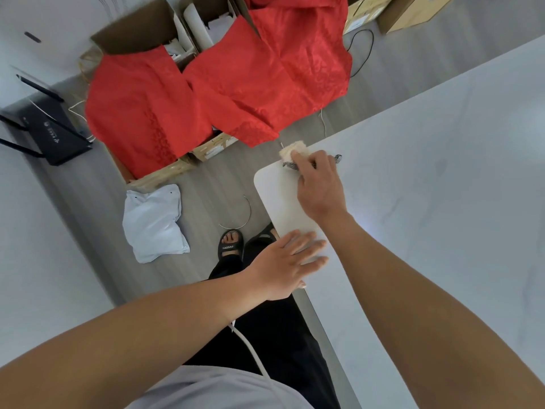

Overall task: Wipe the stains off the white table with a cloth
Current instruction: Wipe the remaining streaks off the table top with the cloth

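Cloth (292, 151) gripped by right hand (320, 187) at table (442, 178) corner; left hand (287, 262) flat on edge.

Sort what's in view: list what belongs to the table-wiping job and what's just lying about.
Job: white table; cloth, gripped by the right hand at its corner; left hand flat on its edge.
Lying about: red fabric over cardboard boxes; white bag on the floor; black router.
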`<state>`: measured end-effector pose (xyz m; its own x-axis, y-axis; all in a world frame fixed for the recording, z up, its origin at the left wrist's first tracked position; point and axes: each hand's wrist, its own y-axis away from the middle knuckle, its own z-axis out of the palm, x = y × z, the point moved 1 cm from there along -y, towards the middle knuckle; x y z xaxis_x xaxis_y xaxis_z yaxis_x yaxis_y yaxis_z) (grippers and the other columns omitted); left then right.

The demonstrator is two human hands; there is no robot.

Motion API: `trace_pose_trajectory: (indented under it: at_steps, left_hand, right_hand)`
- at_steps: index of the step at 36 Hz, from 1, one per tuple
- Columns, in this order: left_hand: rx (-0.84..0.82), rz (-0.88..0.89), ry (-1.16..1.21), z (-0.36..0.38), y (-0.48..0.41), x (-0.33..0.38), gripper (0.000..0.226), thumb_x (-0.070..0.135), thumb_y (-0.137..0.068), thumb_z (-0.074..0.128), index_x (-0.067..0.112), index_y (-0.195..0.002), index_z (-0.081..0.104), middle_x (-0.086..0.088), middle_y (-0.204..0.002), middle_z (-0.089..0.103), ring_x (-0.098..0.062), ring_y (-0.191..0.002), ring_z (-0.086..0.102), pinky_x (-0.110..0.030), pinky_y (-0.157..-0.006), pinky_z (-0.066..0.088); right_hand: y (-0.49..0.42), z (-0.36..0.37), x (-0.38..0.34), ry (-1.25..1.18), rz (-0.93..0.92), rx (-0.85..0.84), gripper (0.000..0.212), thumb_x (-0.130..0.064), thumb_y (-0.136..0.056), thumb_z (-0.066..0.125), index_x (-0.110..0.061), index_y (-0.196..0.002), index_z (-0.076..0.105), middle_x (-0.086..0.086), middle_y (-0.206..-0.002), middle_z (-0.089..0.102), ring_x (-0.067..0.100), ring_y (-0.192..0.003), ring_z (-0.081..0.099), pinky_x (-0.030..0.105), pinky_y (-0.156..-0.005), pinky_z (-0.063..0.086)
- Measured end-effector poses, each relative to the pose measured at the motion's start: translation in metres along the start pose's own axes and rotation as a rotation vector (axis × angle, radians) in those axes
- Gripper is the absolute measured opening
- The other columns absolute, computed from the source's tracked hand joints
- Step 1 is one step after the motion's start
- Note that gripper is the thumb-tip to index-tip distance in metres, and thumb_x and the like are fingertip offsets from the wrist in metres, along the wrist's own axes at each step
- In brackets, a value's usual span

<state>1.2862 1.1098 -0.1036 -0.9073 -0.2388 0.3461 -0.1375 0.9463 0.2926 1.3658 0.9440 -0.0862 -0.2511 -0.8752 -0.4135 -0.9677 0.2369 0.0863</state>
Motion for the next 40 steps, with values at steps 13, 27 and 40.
trace_pose_trajectory:
  at_steps: [13,27,40]
  left_hand:
    - [-0.022,0.045,-0.031,-0.022,0.016,0.008,0.070,0.039,-0.102,0.055,0.014,-0.153,0.014,-0.011,-0.166,0.024,-0.039,-0.155,0.012,-0.056,-0.124,-0.005]
    - [0.030,-0.064,0.164,-0.038,0.083,-0.035,0.036,0.040,-0.097,0.063,0.019,-0.126,0.065,0.001,-0.132,0.061,-0.024,-0.113,0.063,-0.041,-0.087,0.056]
    - [0.133,-0.198,0.250,-0.064,0.062,-0.071,0.029,0.028,-0.101,0.059,0.011,-0.123,0.068,-0.004,-0.123,0.067,-0.025,-0.118,0.060,-0.039,-0.097,0.050]
  right_hand:
    - [0.016,0.019,-0.057,-0.108,0.066,-0.033,0.054,-0.002,-0.078,0.039,-0.010,-0.126,0.064,0.016,-0.104,0.052,0.036,-0.089,0.046,0.047,-0.069,0.051]
    - [0.044,-0.040,-0.067,-1.071,0.800,0.005,0.017,-0.004,-0.077,0.064,-0.016,-0.082,0.074,0.001,-0.074,0.058,0.019,-0.070,0.053,0.037,-0.069,0.044]
    - [0.245,-0.059,-0.016,-0.751,1.426,0.689,0.015,-0.019,-0.099,0.054,-0.016,-0.091,0.066,0.000,-0.065,0.055,0.015,-0.046,0.051,0.030,-0.047,0.047]
